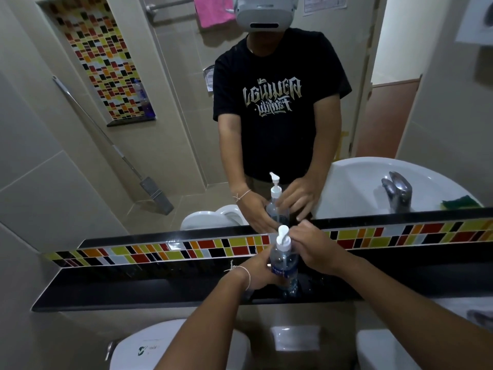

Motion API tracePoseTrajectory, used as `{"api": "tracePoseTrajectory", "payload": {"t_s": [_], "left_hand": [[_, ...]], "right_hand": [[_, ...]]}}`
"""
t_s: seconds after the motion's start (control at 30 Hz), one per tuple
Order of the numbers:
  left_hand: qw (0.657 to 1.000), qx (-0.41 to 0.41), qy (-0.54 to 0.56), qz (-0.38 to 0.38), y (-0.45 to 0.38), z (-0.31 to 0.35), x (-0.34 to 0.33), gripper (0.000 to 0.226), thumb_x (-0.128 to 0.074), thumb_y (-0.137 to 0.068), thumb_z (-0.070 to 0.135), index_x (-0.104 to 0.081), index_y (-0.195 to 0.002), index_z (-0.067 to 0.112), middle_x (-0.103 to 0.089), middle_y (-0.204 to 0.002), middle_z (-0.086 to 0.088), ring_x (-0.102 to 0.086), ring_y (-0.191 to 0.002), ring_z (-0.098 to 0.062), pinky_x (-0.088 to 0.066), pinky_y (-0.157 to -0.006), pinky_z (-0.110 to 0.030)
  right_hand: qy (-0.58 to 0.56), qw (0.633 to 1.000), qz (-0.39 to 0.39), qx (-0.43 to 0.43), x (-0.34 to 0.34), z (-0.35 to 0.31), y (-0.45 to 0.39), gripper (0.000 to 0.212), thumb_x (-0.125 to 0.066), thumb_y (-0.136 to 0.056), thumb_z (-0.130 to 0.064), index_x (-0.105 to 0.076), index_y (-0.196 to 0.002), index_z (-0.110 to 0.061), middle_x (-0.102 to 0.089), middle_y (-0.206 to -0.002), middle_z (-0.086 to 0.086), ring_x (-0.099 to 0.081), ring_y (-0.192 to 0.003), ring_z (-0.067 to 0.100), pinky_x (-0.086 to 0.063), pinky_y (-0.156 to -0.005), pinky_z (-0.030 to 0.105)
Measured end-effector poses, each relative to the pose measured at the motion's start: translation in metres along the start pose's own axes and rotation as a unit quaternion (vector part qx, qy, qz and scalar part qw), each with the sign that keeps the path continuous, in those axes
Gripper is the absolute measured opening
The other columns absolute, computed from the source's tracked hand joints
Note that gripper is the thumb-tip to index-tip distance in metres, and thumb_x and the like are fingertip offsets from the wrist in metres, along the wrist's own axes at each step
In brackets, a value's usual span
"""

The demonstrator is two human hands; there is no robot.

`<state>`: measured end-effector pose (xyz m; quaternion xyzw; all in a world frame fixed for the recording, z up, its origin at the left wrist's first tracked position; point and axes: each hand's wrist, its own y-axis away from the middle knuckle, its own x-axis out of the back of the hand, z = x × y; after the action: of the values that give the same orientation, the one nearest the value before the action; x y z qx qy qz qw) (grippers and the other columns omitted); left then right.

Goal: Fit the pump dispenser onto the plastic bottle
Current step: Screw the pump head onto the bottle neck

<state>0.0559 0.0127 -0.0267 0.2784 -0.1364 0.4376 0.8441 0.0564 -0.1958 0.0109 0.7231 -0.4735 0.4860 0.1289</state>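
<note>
A clear plastic bottle (284,263) with a blue label stands upright on the black ledge (133,289) below the mirror. A white pump dispenser (282,240) sits on its neck, nozzle pointing up and right. My left hand (257,271) wraps around the bottle's left side at label height. My right hand (310,247) rests against the bottle's right shoulder, fingers touching just under the pump collar. The mirror repeats both hands and the bottle above.
A strip of coloured mosaic tiles (160,252) runs along the back of the ledge. A white toilet cistern (181,345) lies below on the left, a white basin (384,351) on the right. The mirror shows a tap and a person wearing a headset.
</note>
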Motion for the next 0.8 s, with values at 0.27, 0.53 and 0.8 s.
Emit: {"api": "tracePoseTrajectory", "payload": {"t_s": [0.27,0.53,0.8], "left_hand": [[1.0,-0.006,-0.008,0.0,0.001,0.002,-0.01,0.089,-0.083,-0.088,0.013,-0.031,-0.159,0.024,-0.062,-0.119,0.015,-0.063,-0.106,-0.002,-0.051,-0.089,-0.015],[0.999,-0.016,-0.006,0.036,0.002,0.004,-0.014,0.087,-0.084,-0.087,0.016,-0.034,-0.157,0.024,-0.065,-0.119,0.016,-0.066,-0.106,0.002,-0.055,-0.091,-0.018],[0.999,-0.009,0.016,0.044,0.003,-0.002,-0.013,0.079,-0.08,-0.089,0.005,-0.036,-0.152,0.021,-0.063,-0.114,0.019,-0.066,-0.093,0.017,-0.052,-0.074,-0.003]], "right_hand": [[-0.101,0.991,0.072,-0.052,-0.011,-0.019,0.016,0.033,-0.052,-0.099,-0.029,-0.061,-0.126,-0.013,-0.067,-0.119,0.005,-0.06,-0.106,0.013,-0.04,-0.087,0.008],[-0.228,0.937,0.169,-0.202,-0.026,-0.029,0.008,0.061,-0.082,-0.079,-0.043,-0.054,-0.129,-0.022,-0.061,-0.117,-0.008,-0.06,-0.104,0.008,-0.053,-0.085,0.026],[-0.214,0.929,0.221,-0.206,-0.032,-0.028,0.01,0.034,-0.084,-0.078,-0.037,-0.057,-0.091,-0.022,-0.063,-0.092,-0.001,-0.064,-0.08,0.012,-0.055,-0.068,0.024]]}}
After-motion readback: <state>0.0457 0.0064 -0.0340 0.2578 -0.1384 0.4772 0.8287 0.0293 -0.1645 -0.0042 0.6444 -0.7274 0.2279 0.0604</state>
